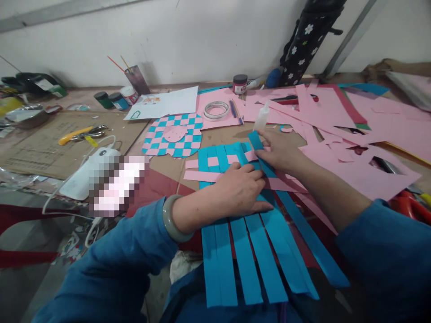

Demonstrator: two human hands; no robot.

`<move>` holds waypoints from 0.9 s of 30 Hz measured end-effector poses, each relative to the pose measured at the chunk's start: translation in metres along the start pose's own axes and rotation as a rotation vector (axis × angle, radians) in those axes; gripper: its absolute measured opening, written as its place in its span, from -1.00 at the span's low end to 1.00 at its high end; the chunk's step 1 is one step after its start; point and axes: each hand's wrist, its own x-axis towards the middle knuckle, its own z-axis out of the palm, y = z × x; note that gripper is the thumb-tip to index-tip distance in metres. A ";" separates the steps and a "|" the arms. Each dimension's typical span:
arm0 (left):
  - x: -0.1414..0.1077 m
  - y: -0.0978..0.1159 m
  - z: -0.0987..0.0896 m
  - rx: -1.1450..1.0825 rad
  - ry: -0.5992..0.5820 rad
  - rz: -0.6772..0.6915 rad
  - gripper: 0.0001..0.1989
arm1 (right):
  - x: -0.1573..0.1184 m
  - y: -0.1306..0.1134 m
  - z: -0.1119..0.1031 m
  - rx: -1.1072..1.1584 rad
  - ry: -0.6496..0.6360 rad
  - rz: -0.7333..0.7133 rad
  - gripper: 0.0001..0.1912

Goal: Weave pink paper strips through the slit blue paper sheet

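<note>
My left hand (240, 190) lies across a row of blue paper strips (215, 260), pressing them down, its thumb stretched out and its fingertips slightly bent. Between thumb and fingers my right hand (278, 150) pinches a blue paper strip (256, 140) near its upper end. Pink paper strips (202, 176) run crosswise and weave over and under the blue ones at the top. Part of the weave is hidden under my left hand. The lower ends of the blue strips hang toward my lap. Behind them lies a finished-looking blue and pink checkered piece (172, 135).
A glue bottle (261, 117) stands just beyond my right hand. Pink paper sheets (363, 166) spread over the right side, with red-handled scissors (412, 206). A tape roll (216, 111), paint jars (116, 100), a white power bank (89, 172) and a yellow cutter (76, 134) lie around.
</note>
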 end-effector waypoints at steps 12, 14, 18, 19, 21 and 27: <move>-0.001 0.000 0.000 -0.018 -0.005 0.002 -0.41 | -0.003 -0.007 0.000 -0.131 -0.025 0.031 -0.47; -0.001 0.001 -0.001 -0.021 -0.012 -0.002 -0.41 | -0.003 -0.008 0.000 -0.139 -0.036 0.041 -0.44; -0.001 0.000 0.002 -0.030 0.009 0.009 -0.41 | -0.002 -0.007 0.001 -0.166 -0.054 0.071 -0.35; -0.001 0.000 0.002 -0.030 0.013 0.010 -0.41 | -0.002 -0.007 0.002 -0.175 -0.054 0.072 -0.35; -0.001 -0.002 0.003 -0.027 0.021 0.014 -0.40 | -0.002 -0.008 0.001 -0.188 -0.047 0.063 -0.36; -0.001 -0.003 0.002 -0.026 0.013 0.016 -0.41 | -0.003 -0.011 -0.001 -0.214 -0.066 0.077 -0.36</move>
